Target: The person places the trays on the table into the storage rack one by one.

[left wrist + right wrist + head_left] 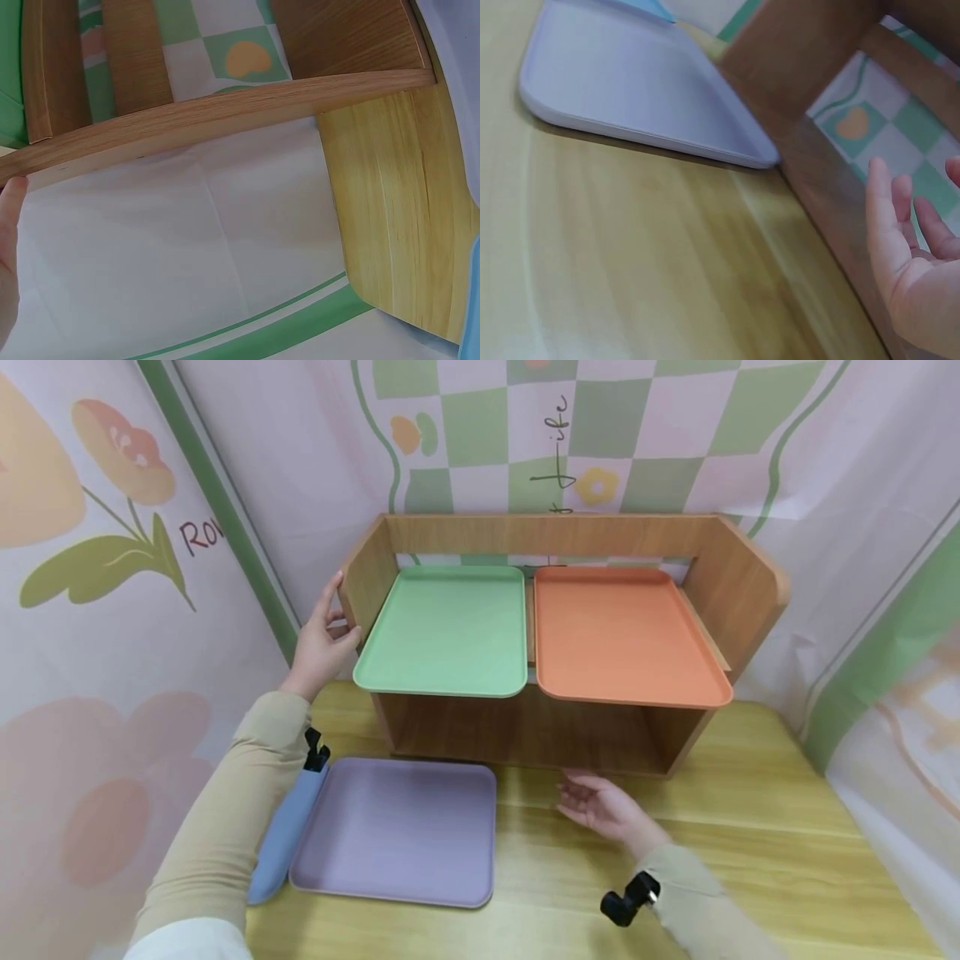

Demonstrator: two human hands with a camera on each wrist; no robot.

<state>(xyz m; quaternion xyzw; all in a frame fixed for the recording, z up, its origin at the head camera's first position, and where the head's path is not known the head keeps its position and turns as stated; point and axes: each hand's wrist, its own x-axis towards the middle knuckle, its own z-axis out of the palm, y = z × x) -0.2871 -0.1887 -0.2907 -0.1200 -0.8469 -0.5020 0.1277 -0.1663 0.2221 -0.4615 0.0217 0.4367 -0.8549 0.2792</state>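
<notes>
Closest to us, the lilac tray (pixel 397 831) is lying flat on the wooden table (pixel 750 852), with a blue tray (pixel 281 839) tucked just beside its left edge under our sleeve. Beyond it we are working on the wooden shelf unit (pixel 555 539) — our left hand (pixel 322 639) is pressing against its left side panel, fingers mostly straight and thumb along the edge, bracing rather than gripping. Our right hand (pixel 600 806) is hovering low in front of the shelf's bottom opening, palm up, fingers relaxed and holding nothing; the right wrist view is showing those fingers (pixel 900 232) close to the lower board, not clearly touching. On the upper level a green tray (pixel 446 631) and an orange tray (pixel 626 635) are sitting side by side, both overhanging the front edge. We judge we are steadying or positioning the shelf — the next move looks to call for a firm hold on both sides, kept level so the trays do not slide forward.
</notes>
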